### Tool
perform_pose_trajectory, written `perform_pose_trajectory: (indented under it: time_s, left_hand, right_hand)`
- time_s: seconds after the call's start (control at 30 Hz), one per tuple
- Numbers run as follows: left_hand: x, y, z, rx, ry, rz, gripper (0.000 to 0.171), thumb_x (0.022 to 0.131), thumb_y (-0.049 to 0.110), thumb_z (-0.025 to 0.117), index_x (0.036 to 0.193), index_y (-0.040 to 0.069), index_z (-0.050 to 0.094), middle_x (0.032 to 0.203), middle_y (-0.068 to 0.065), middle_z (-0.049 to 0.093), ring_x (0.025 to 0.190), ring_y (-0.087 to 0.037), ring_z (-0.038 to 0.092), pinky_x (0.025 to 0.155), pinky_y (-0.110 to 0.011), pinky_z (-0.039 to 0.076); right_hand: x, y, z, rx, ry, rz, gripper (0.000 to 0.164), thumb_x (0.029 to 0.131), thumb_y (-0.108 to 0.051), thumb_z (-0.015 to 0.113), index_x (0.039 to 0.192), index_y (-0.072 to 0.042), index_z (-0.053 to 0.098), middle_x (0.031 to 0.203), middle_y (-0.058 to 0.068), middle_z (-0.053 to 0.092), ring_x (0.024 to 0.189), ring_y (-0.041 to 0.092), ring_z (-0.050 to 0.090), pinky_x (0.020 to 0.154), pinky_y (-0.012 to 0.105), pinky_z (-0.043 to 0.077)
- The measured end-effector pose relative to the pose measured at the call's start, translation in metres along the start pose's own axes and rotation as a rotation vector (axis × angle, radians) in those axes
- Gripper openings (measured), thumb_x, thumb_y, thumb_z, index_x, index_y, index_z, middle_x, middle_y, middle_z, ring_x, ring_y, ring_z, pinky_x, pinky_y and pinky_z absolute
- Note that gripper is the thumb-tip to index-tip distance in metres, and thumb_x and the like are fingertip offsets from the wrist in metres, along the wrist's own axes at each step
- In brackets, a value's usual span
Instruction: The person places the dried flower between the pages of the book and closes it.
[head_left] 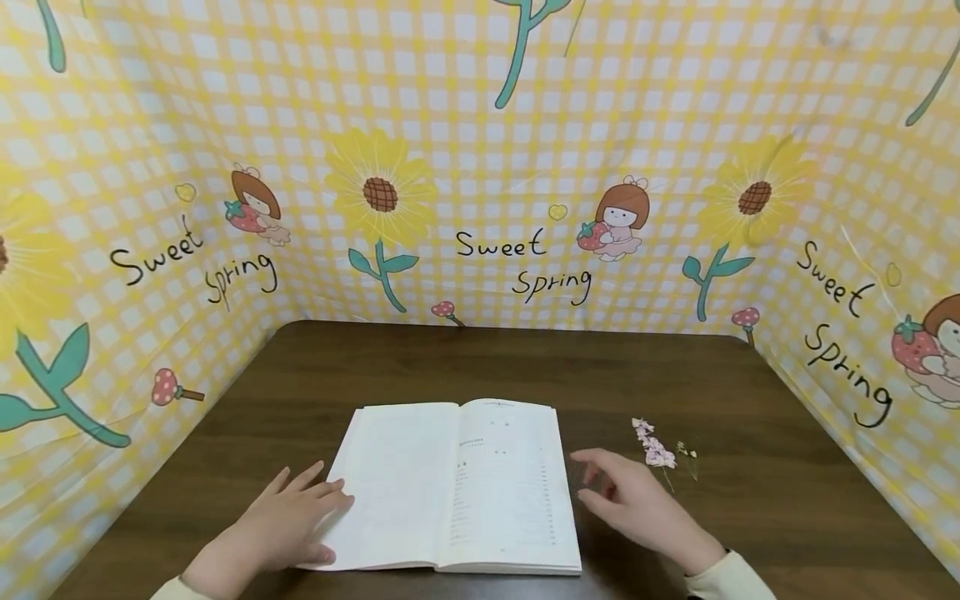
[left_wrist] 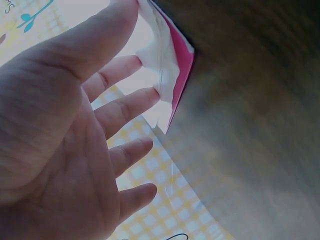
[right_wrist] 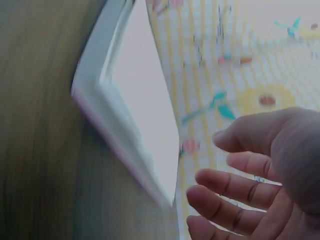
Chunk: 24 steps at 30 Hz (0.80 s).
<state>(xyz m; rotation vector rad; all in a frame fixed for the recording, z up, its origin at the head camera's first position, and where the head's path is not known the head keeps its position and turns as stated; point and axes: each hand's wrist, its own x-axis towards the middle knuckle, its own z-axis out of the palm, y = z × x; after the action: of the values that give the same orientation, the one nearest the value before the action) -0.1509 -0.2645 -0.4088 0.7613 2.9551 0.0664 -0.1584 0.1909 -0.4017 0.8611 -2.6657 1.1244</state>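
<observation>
An open book lies on the dark wooden table, its left page blank and its right page printed with lines of text. My left hand rests at the book's left edge, fingers spread over the page margin. In the left wrist view the left hand has its fingers extended by the pages, and a pink cover shows under them. Just off the book's right edge hovers my right hand, fingers loosely bent and holding nothing. The right wrist view shows a gap between the right hand and the book.
Small pink dried flowers and a tiny pale sprig lie on the table beyond the right hand. A yellow checked cloth with sunflowers and lettering encloses the back and both sides.
</observation>
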Motion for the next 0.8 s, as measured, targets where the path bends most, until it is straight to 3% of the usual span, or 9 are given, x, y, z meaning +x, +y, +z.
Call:
perform_pose_trajectory:
  time_s: [0.2, 0.33, 0.43, 0.57, 0.8]
  left_hand:
    - [-0.001, 0.002, -0.001, -0.028, -0.014, -0.012, 0.066, 0.071, 0.046, 0.083, 0.126, 0.013, 0.066, 0.137, -0.013, 0.059, 0.134, -0.049, 0.040, 0.101, -0.076, 0.025]
    - [0.000, 0.003, -0.003, -0.042, -0.036, -0.028, 0.066, 0.072, 0.045, 0.084, 0.126, 0.013, 0.065, 0.138, -0.013, 0.058, 0.133, -0.049, 0.041, 0.101, -0.076, 0.026]
    - [0.001, 0.003, -0.004, -0.038, -0.046, -0.034, 0.065, 0.072, 0.044, 0.084, 0.126, 0.013, 0.066, 0.138, -0.013, 0.059, 0.132, -0.049, 0.042, 0.100, -0.076, 0.027]
    - [0.001, 0.002, -0.004, -0.037, -0.049, -0.038, 0.065, 0.071, 0.044, 0.084, 0.125, 0.013, 0.066, 0.137, -0.014, 0.059, 0.131, -0.050, 0.044, 0.098, -0.077, 0.027]
    - [0.001, 0.002, -0.002, -0.054, -0.043, -0.043, 0.065, 0.071, 0.043, 0.084, 0.126, 0.012, 0.066, 0.137, -0.014, 0.059, 0.130, -0.049, 0.046, 0.097, -0.078, 0.028]
  right_hand:
    - [-0.019, 0.037, -0.030, -0.157, 0.150, 0.176, 0.037, 0.082, -0.001, 0.075, 0.117, 0.002, 0.063, 0.077, -0.009, 0.060, 0.062, 0.000, 0.054, 0.059, 0.026, 0.046]
    - [-0.028, 0.055, -0.047, -0.180, 0.150, 0.357, 0.036, 0.082, -0.006, 0.078, 0.114, 0.004, 0.064, 0.079, -0.004, 0.063, 0.066, 0.008, 0.058, 0.057, 0.028, 0.048]
    - [-0.030, 0.065, -0.054, -0.182, 0.113, 0.447, 0.027, 0.083, -0.010, 0.078, 0.103, 0.004, 0.066, 0.079, 0.000, 0.066, 0.065, 0.013, 0.060, 0.055, 0.030, 0.049]
    - [-0.031, 0.075, -0.056, -0.253, 0.071, 0.488, 0.015, 0.082, -0.016, 0.079, 0.082, -0.004, 0.069, 0.073, -0.002, 0.067, 0.064, 0.013, 0.058, 0.061, 0.034, 0.049]
    - [-0.031, 0.082, -0.052, -0.380, 0.061, 0.459, 0.020, 0.081, -0.013, 0.079, 0.065, -0.012, 0.067, 0.069, -0.002, 0.064, 0.061, 0.014, 0.052, 0.060, 0.037, 0.046]
